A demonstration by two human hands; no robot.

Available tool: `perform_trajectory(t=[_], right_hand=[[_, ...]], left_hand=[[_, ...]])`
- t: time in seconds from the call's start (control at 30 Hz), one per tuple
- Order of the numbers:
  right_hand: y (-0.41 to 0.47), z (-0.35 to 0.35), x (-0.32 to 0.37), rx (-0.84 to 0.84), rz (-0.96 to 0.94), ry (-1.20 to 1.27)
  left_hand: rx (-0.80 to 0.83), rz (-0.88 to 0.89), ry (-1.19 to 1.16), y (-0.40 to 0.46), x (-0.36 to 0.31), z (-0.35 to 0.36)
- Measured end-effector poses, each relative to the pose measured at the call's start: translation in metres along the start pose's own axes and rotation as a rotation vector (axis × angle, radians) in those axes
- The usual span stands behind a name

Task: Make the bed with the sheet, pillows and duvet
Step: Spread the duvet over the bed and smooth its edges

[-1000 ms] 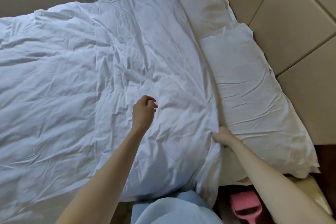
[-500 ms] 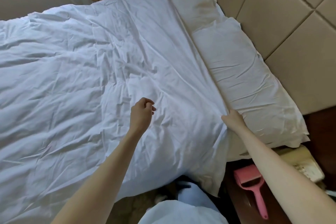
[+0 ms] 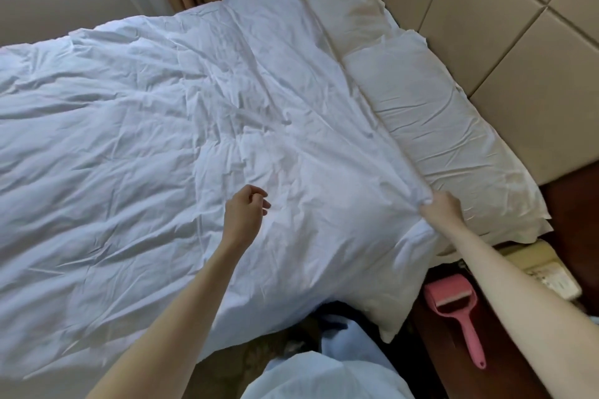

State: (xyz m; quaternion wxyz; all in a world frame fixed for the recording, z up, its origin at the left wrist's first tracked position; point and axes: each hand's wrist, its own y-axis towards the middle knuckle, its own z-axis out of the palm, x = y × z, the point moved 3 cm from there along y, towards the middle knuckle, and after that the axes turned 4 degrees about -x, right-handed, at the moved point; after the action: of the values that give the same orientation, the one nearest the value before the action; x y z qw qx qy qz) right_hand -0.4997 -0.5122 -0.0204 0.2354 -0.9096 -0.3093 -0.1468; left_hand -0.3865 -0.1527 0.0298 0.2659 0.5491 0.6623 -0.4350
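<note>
Duvet (image 3: 194, 126) edge seemingly in right grip (image 3: 441, 206)

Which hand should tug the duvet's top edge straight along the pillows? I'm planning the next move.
The right hand: it already pinches the duvet edge beside the near pillow. The left hand hovers loosely curled over mid-duvet, holding nothing.

Duvet (image 3: 162, 146) lies left of two pillows (image 3: 453, 146) against headboard (image 3: 505, 23).

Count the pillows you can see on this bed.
2. The far pillow lies at the bed's far corner against the headboard; the near pillow lies beside it, close to the right hand. Others may be hidden under the duvet.
</note>
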Motion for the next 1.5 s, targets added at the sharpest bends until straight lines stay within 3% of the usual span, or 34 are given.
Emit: perform_trajectory(t=[0.17, 0.3, 0.4, 0.63, 1.0, 1.5], right_hand=[[0.007, -0.009, -0.008, -0.134, 0.050, 0.034], [-0.005, 0.015, -0.031, 0.077, 0.140, -0.219], [-0.003, 0.023, -0.033, 0.193, 0.103, -0.249], [-0.002, 0.004, 0.032, 0.004, -0.122, -0.093], [0.094, -0.025, 0.147, 0.012, -0.289, 0.161], [0.176, -0.041, 0.315, 0.087, -0.424, 0.328]], left_hand=[[0.009, 0.047, 0.006, -0.007, -0.013, 0.005], [0.020, 0.061, 0.010, -0.013, -0.016, 0.011], [0.036, 0.056, 0.047, -0.015, -0.015, 0.018], [0.082, 0.062, 0.047, -0.003, -0.038, 0.043], [-0.061, 0.101, 0.021, 0.077, -0.114, 0.035], [-0.153, 0.045, 0.000, 0.206, -0.154, -0.007]])
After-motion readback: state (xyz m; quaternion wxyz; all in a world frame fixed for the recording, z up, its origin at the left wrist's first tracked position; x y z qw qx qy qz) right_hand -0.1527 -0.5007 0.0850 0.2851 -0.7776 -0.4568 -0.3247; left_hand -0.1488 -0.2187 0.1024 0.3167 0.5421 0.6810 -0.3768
